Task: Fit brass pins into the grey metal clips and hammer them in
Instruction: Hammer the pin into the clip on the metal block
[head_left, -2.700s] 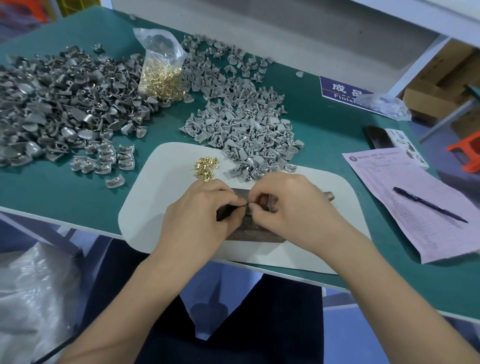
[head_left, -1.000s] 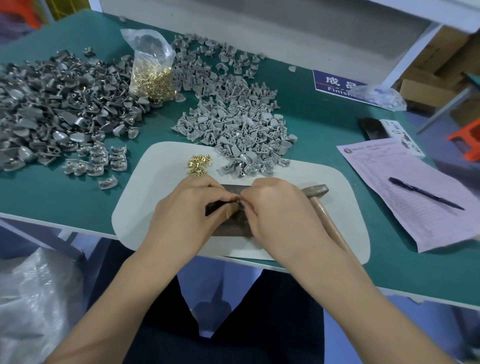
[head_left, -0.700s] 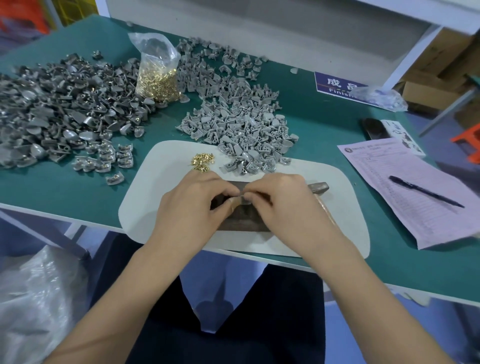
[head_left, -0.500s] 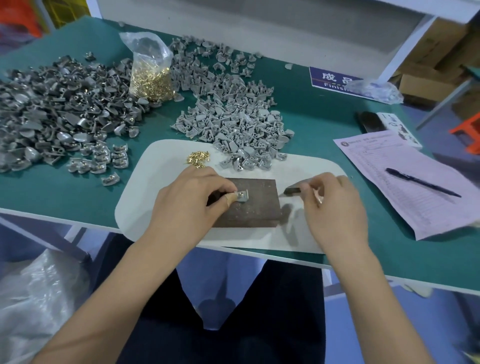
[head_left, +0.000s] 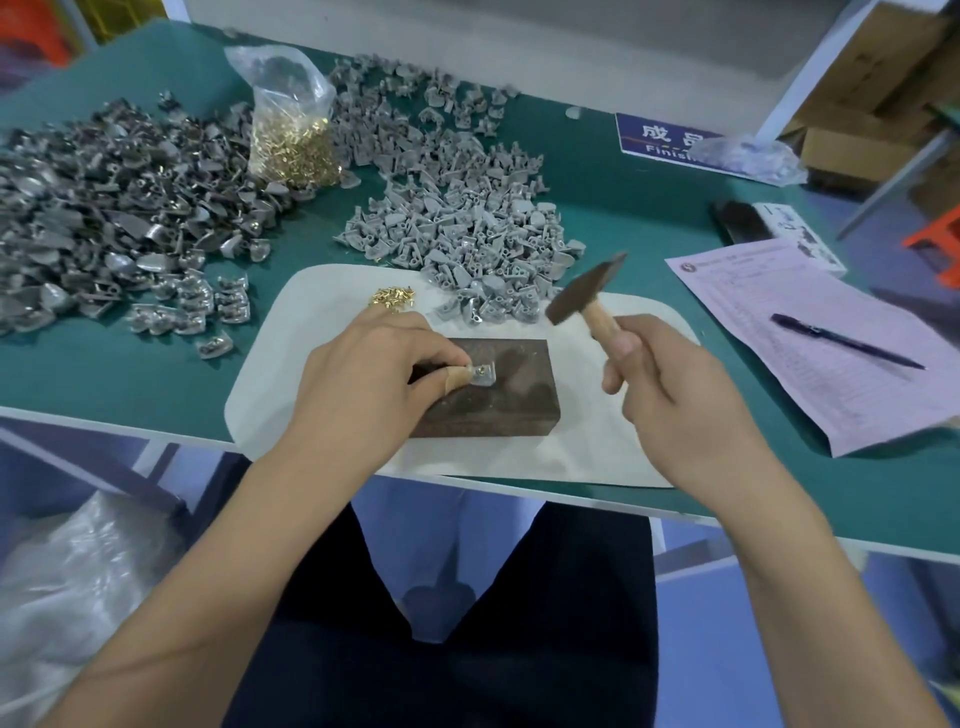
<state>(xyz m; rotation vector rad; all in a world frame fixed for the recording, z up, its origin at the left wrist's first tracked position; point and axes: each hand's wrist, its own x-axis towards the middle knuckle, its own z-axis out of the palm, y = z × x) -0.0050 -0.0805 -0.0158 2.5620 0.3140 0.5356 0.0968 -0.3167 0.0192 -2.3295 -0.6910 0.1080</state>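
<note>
Change from half a second before: the right hand (head_left: 680, 395), then reaching for the hammer (head_left: 587, 296) lying on the mat, had raised it; its grip was clamped round the wooden handle, head up at 12 o'clock of the hand, above the block's right end. The left hand (head_left: 363, 384) stayed put, its grip pinched on one grey clip (head_left: 482, 375) on top of the dark block (head_left: 488, 389); a brass pin (head_left: 482, 370) showed in the clip.

Surface: green table (head_left: 649, 218), front edge toward the person; white mat (head_left: 613, 441) under block and hands. White shelf post and cardboard boxes at 2 o'clock.

Items:
- Loose brass pins (head_left: 392, 299), small heap on the mat at 11 o'clock of the block.
- Pale grey clips (head_left: 462, 228), heap at 12 o'clock, spilling onto the mat.
- Darker clips (head_left: 104, 208), larger heap at 10 o'clock.
- Clear bag of brass pins (head_left: 291, 135), upright between the two heaps.
- Pink form (head_left: 810, 338) with a pen (head_left: 847, 342) lying on it, at 3 o'clock.
- Blue sign (head_left: 660, 137), partly covered by crumpled plastic.

Obstruction: the left thumb hid the clip's left side.
</note>
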